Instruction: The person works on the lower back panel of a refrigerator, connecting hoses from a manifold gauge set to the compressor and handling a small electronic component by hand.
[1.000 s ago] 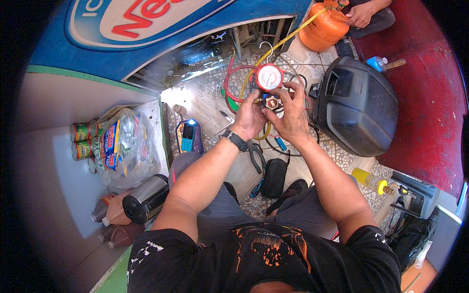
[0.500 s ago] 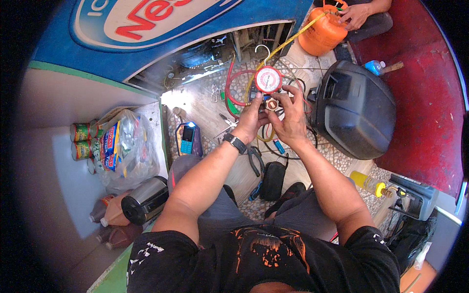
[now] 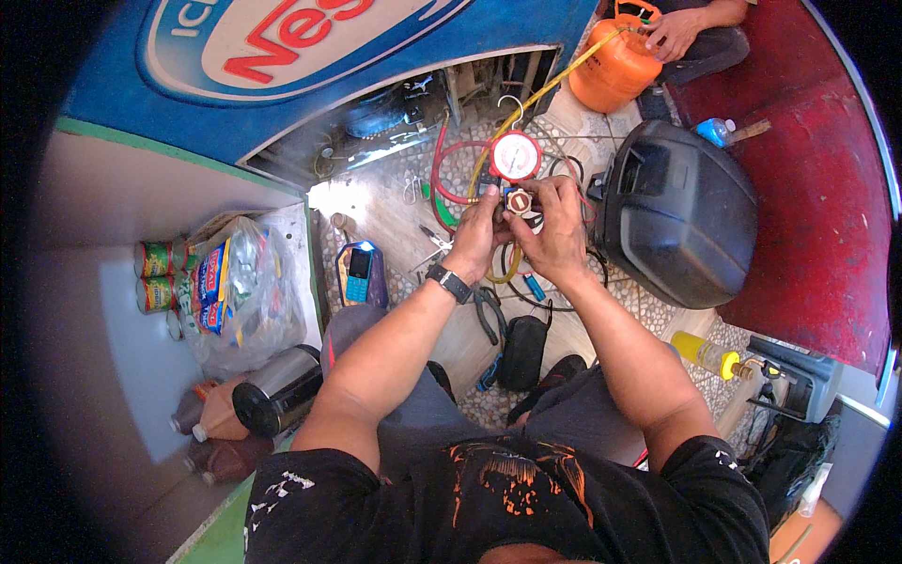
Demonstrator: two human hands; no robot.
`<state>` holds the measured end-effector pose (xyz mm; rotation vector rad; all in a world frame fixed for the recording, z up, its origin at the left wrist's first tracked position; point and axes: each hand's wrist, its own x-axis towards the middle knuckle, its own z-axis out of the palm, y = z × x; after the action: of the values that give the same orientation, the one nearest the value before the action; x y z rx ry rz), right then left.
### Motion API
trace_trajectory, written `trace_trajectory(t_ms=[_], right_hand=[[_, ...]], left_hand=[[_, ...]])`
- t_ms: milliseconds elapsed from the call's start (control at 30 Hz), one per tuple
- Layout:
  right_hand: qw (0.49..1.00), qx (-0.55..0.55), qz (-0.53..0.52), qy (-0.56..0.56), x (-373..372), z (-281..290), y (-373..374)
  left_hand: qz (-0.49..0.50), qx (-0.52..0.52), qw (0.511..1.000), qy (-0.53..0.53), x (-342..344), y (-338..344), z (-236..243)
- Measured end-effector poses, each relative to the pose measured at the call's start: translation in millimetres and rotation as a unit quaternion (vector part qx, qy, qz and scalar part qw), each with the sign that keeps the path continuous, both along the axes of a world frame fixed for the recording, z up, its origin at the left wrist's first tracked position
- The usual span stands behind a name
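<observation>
Gauge set (image 3: pixel 516 175): held in front of the person over the floor, its red-rimmed dial (image 3: pixel 516 153) facing up.
Left hand (image 3: pixel 477 237): curled round the left side of the gauge set, thumb uppermost.
Right hand (image 3: pixel 556 237): fingers drawn narrow about the round knob (image 3: pixel 519 201) below the dial.
Red hose (image 3: pixel 436 167): loops out to the left of the dial.
Orange cylinder (image 3: pixel 615 75): a yellow hose (image 3: pixel 562 75) runs to its top, where a co-worker's hand (image 3: pixel 675 36) reaches; contents hidden.
Black case (image 3: pixel 678 226): closed, just right of the right hand; its inside cannot be seen.
Clear plastic bag (image 3: pixel 263 305): bulging, with blue, yellow and red printed packaging showing; the rest is hard to make out.
Tins (image 3: pixel 156 293): green and red, beside the bag.
Plastic bottles (image 3: pixel 224 412): brown contents, grouped against a steel flask (image 3: pixel 287 383).
Yellow canister (image 3: pixel 697 350): lying on its side, brass fitting at one end; contents hidden.
Black pouch (image 3: pixel 523 352): on the floor beside a shoe (image 3: pixel 554 381); contents hidden.
</observation>
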<state>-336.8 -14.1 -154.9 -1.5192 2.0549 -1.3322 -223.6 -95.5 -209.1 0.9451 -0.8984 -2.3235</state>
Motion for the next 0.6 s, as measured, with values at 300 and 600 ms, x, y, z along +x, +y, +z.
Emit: trace_trajectory(t_ms=[300,600], right_hand=[[1.0,0.004,0.005,0.028,-5,4,1],[0.812,-0.128,-0.151,-0.549,-87,52,6]], left_hand=[[-0.049,-0.061,0.997,-0.009,5,-2,-7],[-0.054,-0.029,0.998,-0.01,2,2,1]])
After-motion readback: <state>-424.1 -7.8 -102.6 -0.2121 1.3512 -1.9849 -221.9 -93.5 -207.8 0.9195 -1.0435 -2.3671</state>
